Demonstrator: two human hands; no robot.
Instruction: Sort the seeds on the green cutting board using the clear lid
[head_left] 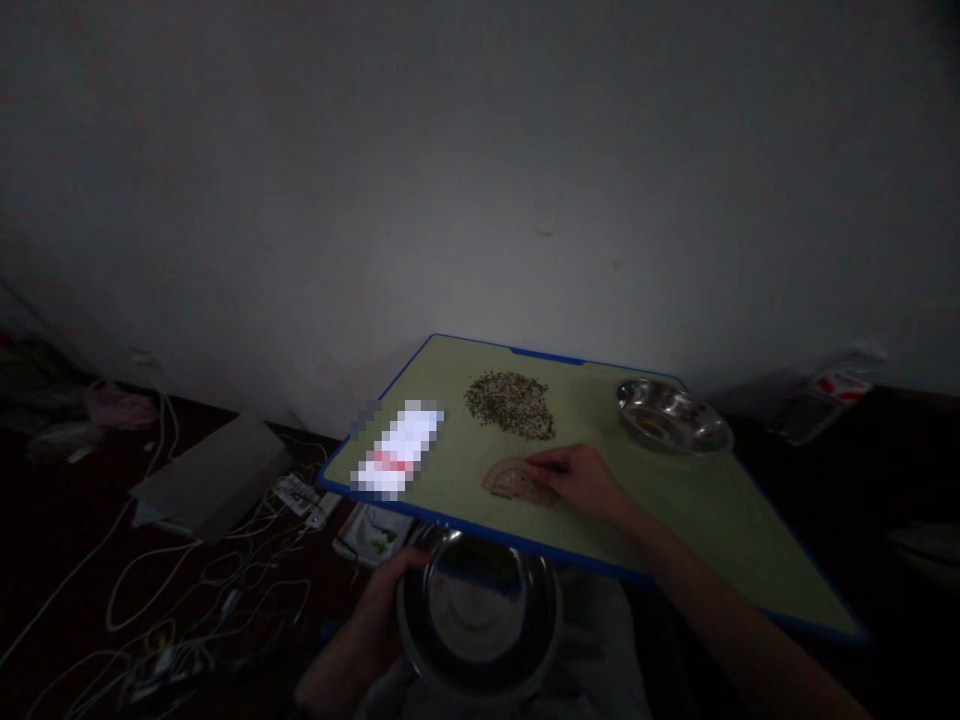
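My right hand (577, 478) pinches the edge of a clear protractor (510, 482) with red markings, low over the pale green tabletop (600, 540). A few dark specks show by the protractor's lower edge. Just beyond it lies a spread pile of small brown and pale grains (511, 404); their kind is too small to tell. Below the table's front edge, my left hand (394, 600) grips the left rim of a shiny metal bowl (480, 610). The thumb lies over the rim and the other fingers are hidden. No contents can be made out in this bowl.
A second metal bowl (671, 418) stands at the table's right rear. A bright, pixelated phone-shaped panel (397, 452) lies at the left. Tangled white cables (225, 600), a grey box (217, 480) and a tray (373, 535) are on the left, below the table. A wall rises behind.
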